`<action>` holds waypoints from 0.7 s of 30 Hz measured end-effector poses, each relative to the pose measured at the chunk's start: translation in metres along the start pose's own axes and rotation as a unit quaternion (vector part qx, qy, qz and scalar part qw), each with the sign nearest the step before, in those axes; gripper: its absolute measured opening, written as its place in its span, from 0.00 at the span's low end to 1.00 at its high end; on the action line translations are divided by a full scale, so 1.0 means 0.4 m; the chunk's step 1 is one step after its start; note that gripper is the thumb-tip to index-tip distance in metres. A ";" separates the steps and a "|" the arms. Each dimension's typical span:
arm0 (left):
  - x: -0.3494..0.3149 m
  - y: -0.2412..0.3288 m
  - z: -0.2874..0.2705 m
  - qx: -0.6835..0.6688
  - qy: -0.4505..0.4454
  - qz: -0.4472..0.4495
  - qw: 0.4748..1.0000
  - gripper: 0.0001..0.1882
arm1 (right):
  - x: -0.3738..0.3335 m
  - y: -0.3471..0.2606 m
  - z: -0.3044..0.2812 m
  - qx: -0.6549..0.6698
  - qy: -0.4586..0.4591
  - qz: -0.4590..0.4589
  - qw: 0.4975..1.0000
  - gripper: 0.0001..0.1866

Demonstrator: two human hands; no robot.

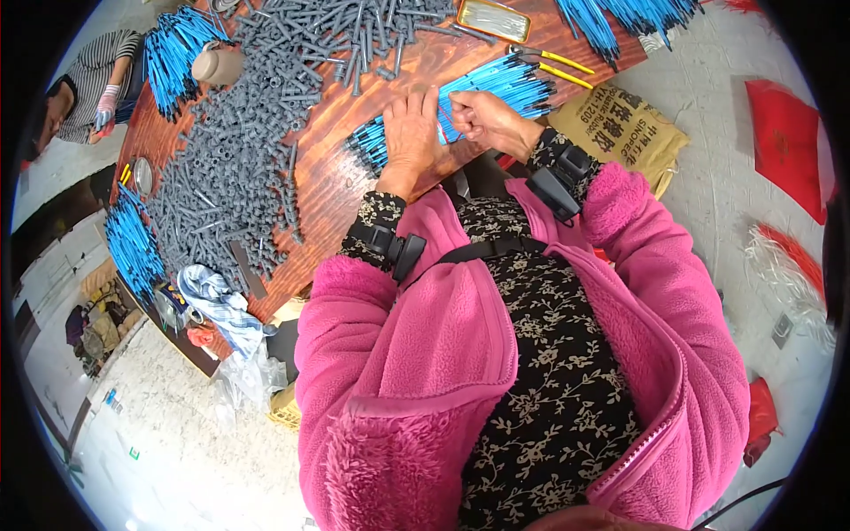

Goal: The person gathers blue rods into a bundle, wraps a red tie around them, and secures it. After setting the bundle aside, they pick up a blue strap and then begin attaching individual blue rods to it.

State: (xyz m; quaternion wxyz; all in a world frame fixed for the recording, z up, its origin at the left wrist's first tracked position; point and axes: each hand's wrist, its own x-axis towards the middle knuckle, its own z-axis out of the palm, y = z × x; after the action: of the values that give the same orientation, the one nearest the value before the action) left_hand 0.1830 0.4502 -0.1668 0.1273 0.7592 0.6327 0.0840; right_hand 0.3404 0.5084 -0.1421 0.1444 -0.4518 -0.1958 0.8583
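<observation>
A bundle of thin blue rods with black ends [506, 80] lies on the wooden table at its near edge. My left hand [412, 133] rests flat across the left part of the bundle, its fingers stretched out. Just to its right, my right hand [490, 121] is closed above the rods, thumb and fingers drawn together. Whatever it pinches is hidden. A thin reddish strip [445, 126] shows on the rods between my two hands.
A large heap of grey plastic plugs [239, 150] covers much of the table [336, 115]. Yellow-handled pliers [562, 69] and a tray of thin pale pieces [494, 19] lie beyond the bundle. A brown sack [620, 133] is at right; another person [99, 75] is at far left.
</observation>
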 end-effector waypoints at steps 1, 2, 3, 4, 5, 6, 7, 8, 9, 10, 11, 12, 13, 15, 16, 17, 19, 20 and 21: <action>0.008 -0.006 0.008 -0.001 -0.003 0.002 1.000 0.45 | 0.003 -0.001 -0.002 0.002 0.002 0.001 1.000 0.16; 0.022 -0.015 0.019 0.004 0.003 -0.006 1.000 0.43 | 0.008 -0.003 0.000 0.007 0.010 -0.002 1.000 0.16; 0.036 -0.022 0.026 0.010 0.009 -0.014 1.000 0.41 | 0.014 -0.005 0.003 0.011 0.017 -0.006 1.000 0.16; 0.044 -0.026 0.029 0.017 0.016 -0.021 1.000 0.39 | 0.018 -0.004 0.006 0.015 0.024 -0.011 1.000 0.16; 0.037 -0.020 0.034 0.015 0.013 -0.019 1.000 0.39 | 0.011 0.007 0.001 0.017 0.027 -0.011 0.999 0.16; 0.030 -0.015 0.035 0.016 0.003 -0.025 1.000 0.38 | 0.004 0.018 0.000 0.009 0.029 -0.010 0.999 0.16; 0.024 -0.008 0.031 0.017 -0.006 -0.031 0.999 0.37 | -0.005 0.027 -0.002 -0.001 0.030 -0.010 0.999 0.16; 0.018 0.000 0.026 0.019 -0.014 -0.038 0.999 0.37 | -0.015 0.036 -0.002 -0.011 0.031 -0.011 0.999 0.16; 0.011 0.009 0.026 0.019 -0.012 -0.036 0.999 0.37 | -0.024 0.046 -0.004 -0.010 0.031 -0.013 0.999 0.16; 0.012 0.004 0.020 0.026 -0.029 -0.041 0.998 0.41 | -0.026 0.041 0.007 -0.013 0.034 -0.017 0.999 0.16; 0.012 -0.001 0.015 0.033 -0.045 -0.047 0.997 0.45 | -0.027 0.035 0.020 -0.015 0.036 -0.020 0.999 0.16; 0.015 -0.003 0.008 0.038 -0.061 -0.051 0.996 0.50 | -0.029 0.026 0.030 -0.017 0.041 -0.024 0.999 0.16; 0.018 -0.005 0.002 0.041 -0.056 -0.050 0.996 0.50 | -0.032 0.016 0.038 -0.019 0.039 -0.029 0.999 0.16; 0.012 -0.005 -0.009 0.018 -0.070 -0.049 0.996 0.50 | -0.037 0.005 0.051 -0.010 0.034 -0.005 0.999 0.15; 0.009 -0.007 -0.015 0.005 -0.078 -0.050 0.996 0.50 | -0.037 0.003 0.057 -0.006 0.031 0.009 0.999 0.15; 0.013 -0.012 -0.021 0.007 -0.076 -0.051 0.996 0.50 | -0.035 -0.001 0.063 -0.008 0.029 0.007 1.000 0.15; 0.028 -0.023 -0.035 0.020 -0.064 -0.043 0.997 0.50 | -0.029 -0.017 0.074 -0.009 0.035 -0.010 0.999 0.16; 0.038 -0.024 -0.042 0.025 -0.058 -0.036 0.997 0.50 | -0.027 -0.024 0.074 -0.009 0.040 -0.021 0.999 0.16; 0.036 -0.020 -0.049 0.026 -0.055 -0.035 0.998 0.50 | -0.033 -0.024 0.075 -0.010 0.040 -0.024 0.999 0.16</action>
State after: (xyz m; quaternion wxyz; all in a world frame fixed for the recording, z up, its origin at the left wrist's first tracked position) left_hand 0.1727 0.4674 -0.1509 0.1450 0.7435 0.6525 0.0212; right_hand 0.3235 0.5050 -0.1128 0.1679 -0.4824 -0.2091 0.8339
